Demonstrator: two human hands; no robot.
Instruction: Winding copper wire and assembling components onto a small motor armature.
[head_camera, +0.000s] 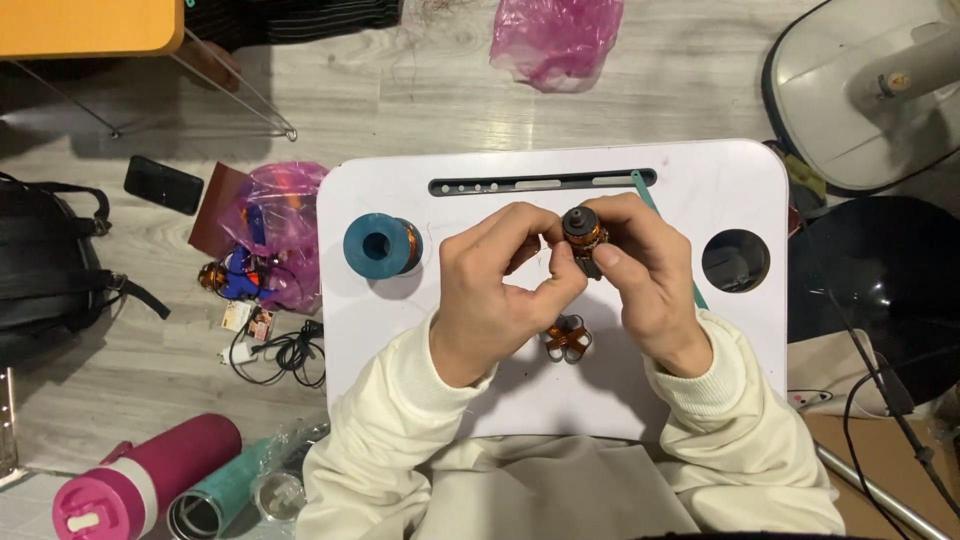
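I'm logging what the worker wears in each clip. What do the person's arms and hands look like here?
Both arms are covered to the wrist by loose, cream-white long sleeves with ribbed knit cuffs. The left hand and the right hand are bare: no gloves, and no rings, watch or bracelets that show. No cables or markings appear on the sleeves, and the same cream fabric continues across the lap.

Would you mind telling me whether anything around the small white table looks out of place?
On the table nothing does. The floor on its left side is messy: a tangled cable and a pink bag spilling small parts.
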